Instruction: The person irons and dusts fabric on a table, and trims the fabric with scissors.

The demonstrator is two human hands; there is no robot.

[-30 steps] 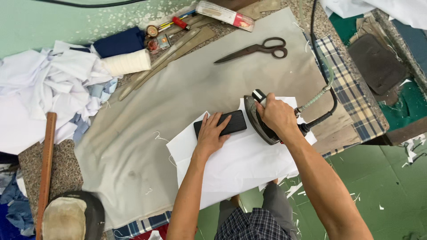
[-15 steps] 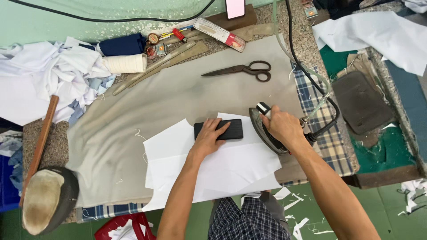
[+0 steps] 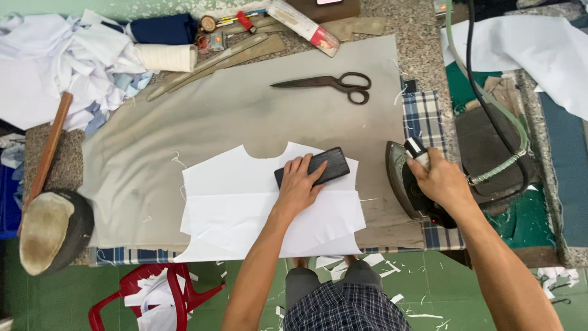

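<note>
White cut fabric pieces [image 3: 245,208] lie stacked on a grey pressing cloth [image 3: 233,116] covering the table. My left hand [image 3: 299,184] presses a dark rectangular block [image 3: 324,165] flat onto the fabric's upper right part. My right hand [image 3: 438,181] grips the handle of a dark steam iron [image 3: 404,181], which is tipped on its side just right of the fabric, off the cloth's edge, its soleplate facing left. A hose and cord [image 3: 508,141] run from the iron up to the right.
Large dark scissors [image 3: 334,83] lie at the back of the cloth. Wooden rulers [image 3: 214,58], a thread cone [image 3: 166,57], white scraps [image 3: 55,61] sit back left. A round pad [image 3: 52,230] with wooden handle is at left; a red plastic chair [image 3: 153,294] below.
The iron in my right hand has moved right, off the white fabric, to the table's checked edge. My left hand stays on the dark block. The view shifted.
</note>
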